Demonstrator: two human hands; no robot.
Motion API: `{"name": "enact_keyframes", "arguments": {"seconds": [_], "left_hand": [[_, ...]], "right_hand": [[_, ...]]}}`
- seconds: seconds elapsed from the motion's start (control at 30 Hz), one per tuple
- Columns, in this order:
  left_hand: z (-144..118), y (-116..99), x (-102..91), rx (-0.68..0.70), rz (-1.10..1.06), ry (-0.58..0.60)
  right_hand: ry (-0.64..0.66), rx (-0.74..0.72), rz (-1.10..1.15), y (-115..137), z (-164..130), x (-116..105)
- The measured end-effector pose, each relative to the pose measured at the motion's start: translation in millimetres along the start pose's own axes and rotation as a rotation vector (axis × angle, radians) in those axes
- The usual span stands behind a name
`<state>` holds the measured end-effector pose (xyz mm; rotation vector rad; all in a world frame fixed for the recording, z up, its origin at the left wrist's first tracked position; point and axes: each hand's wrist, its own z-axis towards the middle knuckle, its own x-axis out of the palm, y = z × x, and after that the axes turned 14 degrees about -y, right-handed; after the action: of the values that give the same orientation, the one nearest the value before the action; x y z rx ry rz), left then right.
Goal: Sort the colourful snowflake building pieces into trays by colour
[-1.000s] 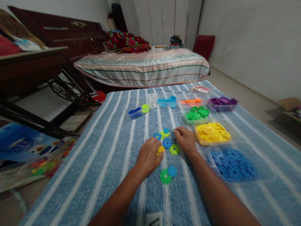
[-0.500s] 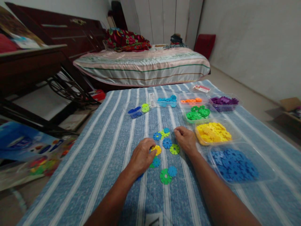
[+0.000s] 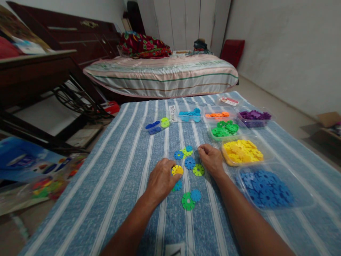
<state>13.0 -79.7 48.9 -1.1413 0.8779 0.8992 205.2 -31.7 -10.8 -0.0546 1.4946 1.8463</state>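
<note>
My left hand (image 3: 162, 178) is closed on a yellow notched disc (image 3: 177, 170), thumb and fingers at its edge. Partly covered by that hand is a light blue disc (image 3: 178, 185) with green under it. My right hand (image 3: 211, 158) rests on the cloth with curled fingers, no object visible in it. Close to its fingers lie a lime green disc (image 3: 198, 170) and a blue disc (image 3: 190, 163). Farther off, another blue disc (image 3: 178, 155) touches a lime one (image 3: 188, 152). Nearer me, a green disc (image 3: 188, 202) meets a light blue one (image 3: 196, 195).
Along the right stand clear tubs of blue discs (image 3: 266, 188), yellow discs (image 3: 242, 151), green discs (image 3: 225, 128) and purple discs (image 3: 254, 115). Behind are orange discs (image 3: 217, 115) and light blue discs (image 3: 190, 113). A small tub (image 3: 157, 128) sits at the back left.
My left thumb has shifted right across the near edge of the yellow disc, and more of the disc shows. My right hand stays in place.
</note>
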Motion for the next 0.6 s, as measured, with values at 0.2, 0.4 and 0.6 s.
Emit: {"name": "enact_keyframes", "arguments": {"seconds": [0.2,0.4,0.6], "left_hand": [[3.0,2.3,3.1,-0.01,-0.004,0.038],[4.9,-2.6,-1.2,-0.079,-0.046,0.035],[6.8,1.0,0.2,-0.201,-0.335,0.072]], "right_hand": [[-0.001,0.001,-0.017,1.2,0.3,-0.2],[-0.008,-0.01,-0.03,0.5,0.4,0.7],[-0.013,-0.006,-0.001,0.9,-0.3,3.5]]}}
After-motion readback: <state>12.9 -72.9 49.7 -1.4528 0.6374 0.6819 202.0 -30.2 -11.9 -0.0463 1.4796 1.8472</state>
